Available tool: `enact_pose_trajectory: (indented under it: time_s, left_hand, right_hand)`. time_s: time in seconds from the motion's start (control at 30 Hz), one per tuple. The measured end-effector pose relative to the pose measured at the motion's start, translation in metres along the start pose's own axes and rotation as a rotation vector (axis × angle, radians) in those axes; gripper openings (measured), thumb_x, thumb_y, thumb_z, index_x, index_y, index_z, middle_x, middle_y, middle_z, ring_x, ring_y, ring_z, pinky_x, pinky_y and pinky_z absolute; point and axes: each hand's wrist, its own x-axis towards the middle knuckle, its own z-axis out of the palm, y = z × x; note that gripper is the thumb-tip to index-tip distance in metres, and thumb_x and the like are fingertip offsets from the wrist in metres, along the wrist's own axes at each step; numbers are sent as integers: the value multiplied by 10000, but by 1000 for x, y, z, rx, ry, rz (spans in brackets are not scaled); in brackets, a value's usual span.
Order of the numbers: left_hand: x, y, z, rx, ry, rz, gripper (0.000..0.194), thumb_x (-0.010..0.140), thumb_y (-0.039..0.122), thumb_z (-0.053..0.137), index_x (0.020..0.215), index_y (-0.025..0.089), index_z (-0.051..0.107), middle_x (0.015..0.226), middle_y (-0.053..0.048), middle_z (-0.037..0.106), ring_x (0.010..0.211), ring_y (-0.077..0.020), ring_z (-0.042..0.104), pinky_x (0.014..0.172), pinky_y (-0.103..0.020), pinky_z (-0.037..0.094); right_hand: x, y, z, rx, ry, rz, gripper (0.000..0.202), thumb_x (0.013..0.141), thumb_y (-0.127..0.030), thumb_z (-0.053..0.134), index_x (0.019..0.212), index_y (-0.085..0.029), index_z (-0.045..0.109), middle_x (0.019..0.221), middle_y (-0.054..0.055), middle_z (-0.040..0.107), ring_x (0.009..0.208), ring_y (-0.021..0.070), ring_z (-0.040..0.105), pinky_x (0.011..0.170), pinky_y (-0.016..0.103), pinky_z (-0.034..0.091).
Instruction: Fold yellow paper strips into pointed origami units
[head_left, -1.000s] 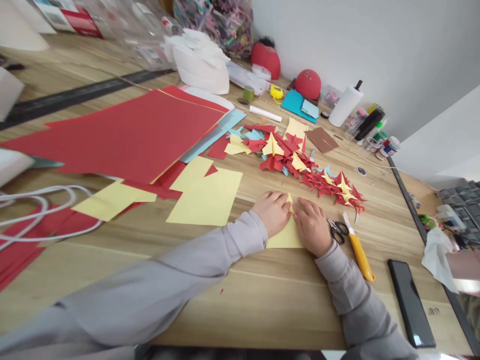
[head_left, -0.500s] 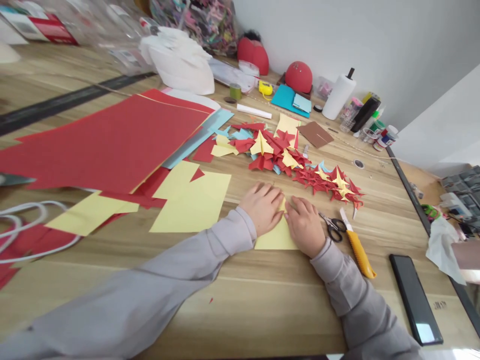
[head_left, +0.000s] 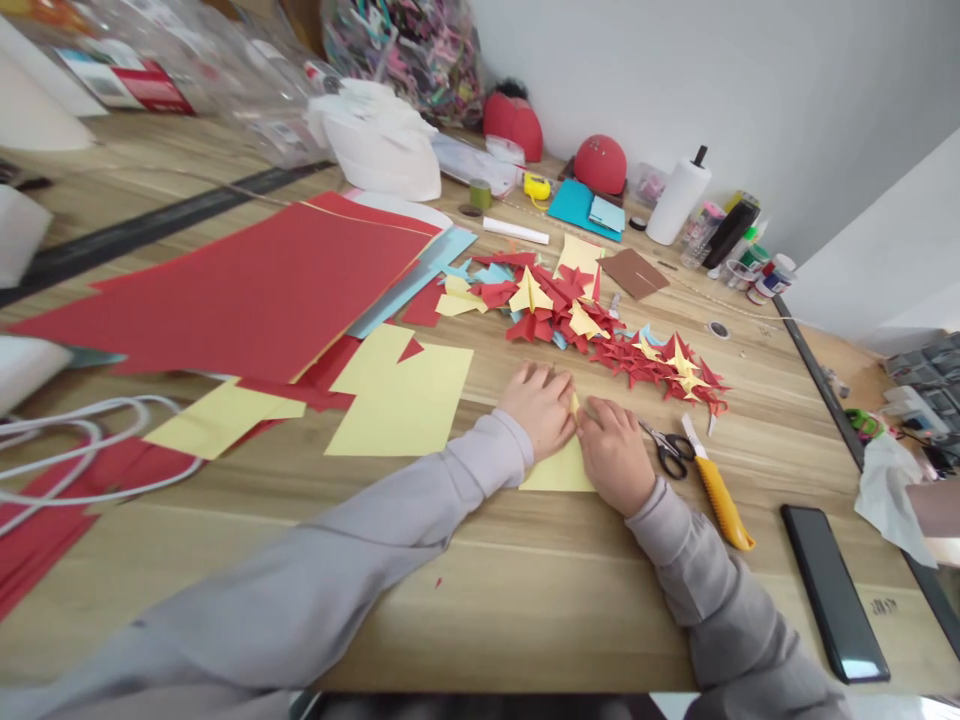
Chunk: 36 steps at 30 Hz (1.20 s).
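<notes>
Between my hands, flat on the wooden table, is a sheet of yellow paper (head_left: pixel 559 473), with a narrow folded tip poking up between my fingers. My left hand (head_left: pixel 537 410) presses on its left side, fingers bent and close together. On the right side my right hand (head_left: pixel 613 450) grips the paper with curled fingers near the fold. The fingertips partly hide the crease. Just beyond my hands lies a pile of folded red, yellow and light-blue paper pieces (head_left: pixel 559 305), with joined red and yellow paper stars (head_left: pixel 660 362) to its right.
Scissors (head_left: pixel 671 455) and a yellow-handled cutter (head_left: pixel 721 500) lie beside my right hand, with a phone (head_left: pixel 834 590) farther right. Yellow sheets (head_left: pixel 405 400) and large red sheets (head_left: pixel 247 280) lie to the left, near a white cable (head_left: pixel 150 480). Bottles and jars (head_left: pixel 739 250) line the wall.
The whole view has shifted slightly, so things on the left appear farther right. My hands stay on the yellow paper, with the fingers almost unmoved.
</notes>
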Motion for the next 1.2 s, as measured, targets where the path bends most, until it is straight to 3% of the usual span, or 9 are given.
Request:
enact_pose_trajectory:
  time_s: [0.4,0.63,0.83,1.0,1.1,1.2]
  left_hand:
    - [-4,-1,6,-38,53,-20,406,809,320,422,1124,130,593,1187,-139,554,1097,-314,429,940,-502,268]
    - [-5,-3,12,-51,86,-15,392,806,335,429,1103,147,603,1185,-128,559,1090,-311,433,934,-503,272]
    - [-4,-5,15,-79,111,-46,405,812,316,430,1144,128,564,1195,-140,553,1085,-288,462,937,-468,302]
    - [-3,-10,16,-161,152,-73,376,835,308,403,1113,125,578,1137,-127,586,1025,-258,514,914,-421,349]
    - [-3,-14,19,-211,184,-89,349,822,233,399,1099,138,589,1119,-117,593,1016,-246,521,909,-415,369]
    - [-3,-19,22,-282,178,-151,350,786,189,422,1085,152,600,1116,-104,594,1023,-243,524,905,-408,396]
  right_hand:
    - [-46,-9,-11,77,44,32,254,878,-168,402,1032,-153,603,1164,126,566,1064,226,485,903,399,382]
    - [-72,-10,-14,158,136,49,233,863,-142,424,982,-154,625,1144,108,600,1052,224,509,913,402,378]
    - [-71,0,-8,364,233,111,233,875,-205,426,736,-162,607,1016,111,650,970,212,557,843,385,422]
    - [-74,7,-6,438,315,276,324,867,-312,451,570,-188,489,658,55,598,641,169,540,628,309,431]
    - [-68,10,-7,396,302,362,321,863,-358,450,595,-190,505,557,11,512,551,155,479,551,284,390]
    - [-48,10,-9,405,251,276,250,862,-348,454,725,-177,574,692,40,571,670,170,529,625,289,414]
